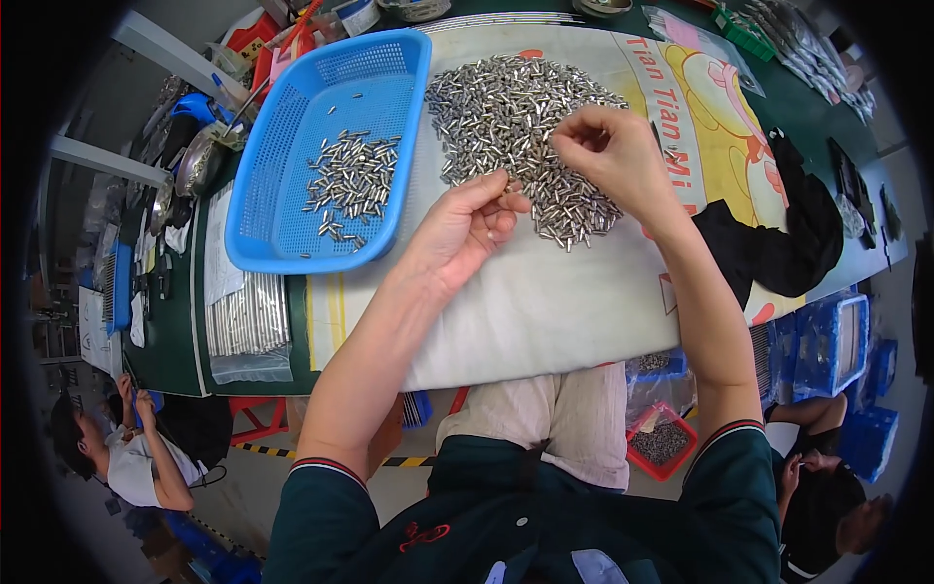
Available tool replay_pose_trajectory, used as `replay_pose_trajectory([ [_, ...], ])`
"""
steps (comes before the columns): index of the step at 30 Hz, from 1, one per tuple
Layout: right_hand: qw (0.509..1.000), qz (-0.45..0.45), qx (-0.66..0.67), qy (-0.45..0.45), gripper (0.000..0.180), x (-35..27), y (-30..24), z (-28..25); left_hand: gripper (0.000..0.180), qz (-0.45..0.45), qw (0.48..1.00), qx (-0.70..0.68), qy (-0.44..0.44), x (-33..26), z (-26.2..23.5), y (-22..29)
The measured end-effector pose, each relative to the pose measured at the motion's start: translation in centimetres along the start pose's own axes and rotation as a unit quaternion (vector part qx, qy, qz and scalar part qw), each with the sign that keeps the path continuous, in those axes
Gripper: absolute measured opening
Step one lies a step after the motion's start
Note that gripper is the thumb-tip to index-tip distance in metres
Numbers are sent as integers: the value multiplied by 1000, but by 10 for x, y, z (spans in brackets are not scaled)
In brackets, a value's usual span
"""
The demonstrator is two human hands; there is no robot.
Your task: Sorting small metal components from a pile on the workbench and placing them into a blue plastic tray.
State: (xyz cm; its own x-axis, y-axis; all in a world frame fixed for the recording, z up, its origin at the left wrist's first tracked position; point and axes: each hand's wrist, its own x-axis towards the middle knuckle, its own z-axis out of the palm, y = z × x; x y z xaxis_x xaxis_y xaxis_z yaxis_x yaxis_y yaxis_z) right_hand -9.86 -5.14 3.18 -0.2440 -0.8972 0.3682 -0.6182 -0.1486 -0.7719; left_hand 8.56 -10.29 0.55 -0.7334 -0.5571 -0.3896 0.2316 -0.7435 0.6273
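Observation:
A heap of small shiny metal pins point(506, 107) lies on a pale printed cloth point(525, 321) in front of me. My left hand point(467, 224) is at the heap's near left edge, palm turned up, with its fingers curled and the thumb pressed toward the index finger. Over the right side of the heap, my right hand point(620, 161) is closed in a pinch between thumb and fingertips. Whatever either hand holds is too small or hidden to make out. Left of the heap stands a blue plastic basket point(255, 185) with a smaller batch of the same pins inside.
Bagged metal rods point(248, 316) lie left of the cloth. Crumpled black fabric point(793, 234) rests at its right. Below the table edge sits a red bin point(671, 467) of small parts. Other people sit at left point(146, 457) and right point(827, 506).

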Motion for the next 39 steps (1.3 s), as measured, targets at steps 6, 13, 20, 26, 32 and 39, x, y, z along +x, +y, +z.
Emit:
replay_pose_trajectory([
  [6, 896, 148, -416, 55, 20, 13, 43, -69, 15, 22, 999, -8, -39, 0, -7, -3],
  [13, 937, 89, -324, 94, 17, 15, 35, -63, 20, 42, 997, 12, -58, -1, -8, -3],
  [20, 970, -214, -86, 80, 7, 3, 7, 4, 38, -18, 988, -128, -79, 2, 4, 0],
  [26, 963, -261, -68, -17, 9, -14, -7, 31, 58, -13, 979, -163, -120, 3, -2, 1],
  [32, 965, -250, -81, -21, 8, -19, -6, 37, 70, -3, 987, -97, -128, -1, 6, 1],
  [39, 975, -216, -56, -22, 10, -19, -6, 37, 77, 22, 992, -27, -125, -4, 13, 1],
])
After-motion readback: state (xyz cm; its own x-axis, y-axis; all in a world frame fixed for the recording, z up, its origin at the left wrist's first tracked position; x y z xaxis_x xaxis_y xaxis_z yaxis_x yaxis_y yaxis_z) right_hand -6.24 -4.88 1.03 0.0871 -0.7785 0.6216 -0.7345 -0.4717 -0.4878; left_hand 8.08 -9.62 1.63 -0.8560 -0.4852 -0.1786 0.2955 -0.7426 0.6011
